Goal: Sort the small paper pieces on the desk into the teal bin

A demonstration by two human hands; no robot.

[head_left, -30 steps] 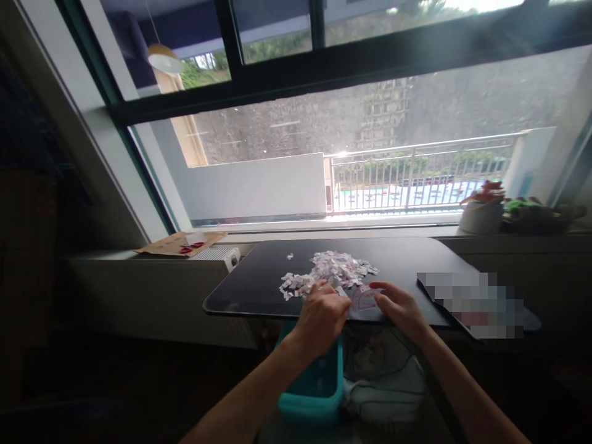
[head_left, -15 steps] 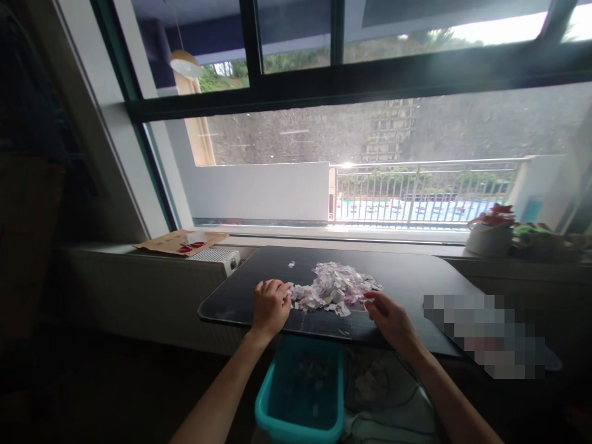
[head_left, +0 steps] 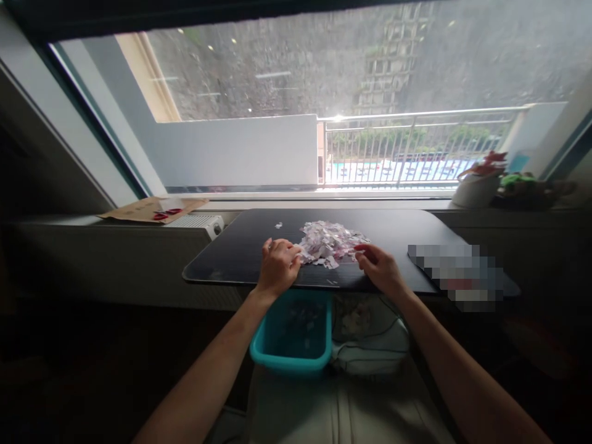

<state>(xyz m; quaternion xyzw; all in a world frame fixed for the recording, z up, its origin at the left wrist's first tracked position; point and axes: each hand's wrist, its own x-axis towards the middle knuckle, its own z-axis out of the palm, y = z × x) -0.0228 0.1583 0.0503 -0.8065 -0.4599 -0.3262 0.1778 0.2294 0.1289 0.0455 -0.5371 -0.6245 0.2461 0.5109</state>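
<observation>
A heap of small torn paper scraps (head_left: pixel 327 239), white with pinkish bits, lies on a dark folding-style tabletop (head_left: pixel 240 246). My left hand (head_left: pixel 279 265) is cupped against the heap's left side, fingers bent and apart, fingertips touching scraps. At the right edge of the heap is my right hand (head_left: pixel 380 268), its index finger and thumb apart beside the paper; its other fingers are curled. Below the table's near edge stands a turquoise plastic bin (head_left: pixel 291 361) with some scraps inside.
Beside the bin sits a pale bag-like container (head_left: pixel 370 351) with a dark cord. Red-handled scissors (head_left: pixel 167 214) rest on brown paper (head_left: pixel 127 210) on the sill. A plant pot (head_left: pixel 476 190) stands at right. A blurred-out item (head_left: pixel 456 271) lies at the table's right end.
My view has tilted down, showing more below the table. My left hand has moved right, pushing the left-hand scraps into the heap, now more compact. My right hand stays by its right edge.
</observation>
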